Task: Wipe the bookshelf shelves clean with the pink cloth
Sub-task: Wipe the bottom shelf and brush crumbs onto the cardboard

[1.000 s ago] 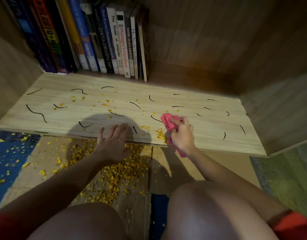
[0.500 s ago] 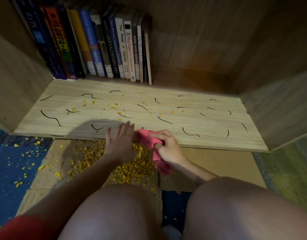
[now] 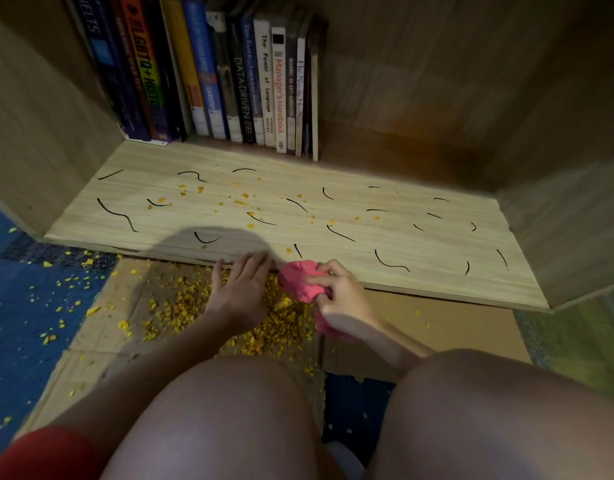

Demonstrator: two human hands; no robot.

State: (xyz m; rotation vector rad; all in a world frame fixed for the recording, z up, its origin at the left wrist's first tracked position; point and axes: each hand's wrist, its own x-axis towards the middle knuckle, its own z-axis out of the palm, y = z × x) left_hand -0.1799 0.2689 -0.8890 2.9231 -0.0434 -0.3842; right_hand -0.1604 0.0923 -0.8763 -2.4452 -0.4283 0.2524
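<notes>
My right hand (image 3: 343, 294) grips the bunched pink cloth (image 3: 300, 280) at the front edge of the light wooden shelf (image 3: 419, 244). One end of the cloth hangs down under my wrist. My left hand (image 3: 241, 289) lies open just left of the cloth, fingers straight, fingertips touching the shelf's front edge. The shelf board carries several black squiggly marks and scattered yellow crumbs (image 3: 243, 200), mostly on its left and middle.
A row of upright books (image 3: 229, 74) stands at the back left of the shelf. A heap of yellow crumbs (image 3: 264, 327) lies on cardboard (image 3: 454, 320) on the floor below the edge. Blue carpet (image 3: 25, 313) is at the left, and my knees fill the foreground.
My right hand dragged the cloth left and toward me, from on the shelf to its front edge beside my left hand. The crumbs near the cloth are gone from the board.
</notes>
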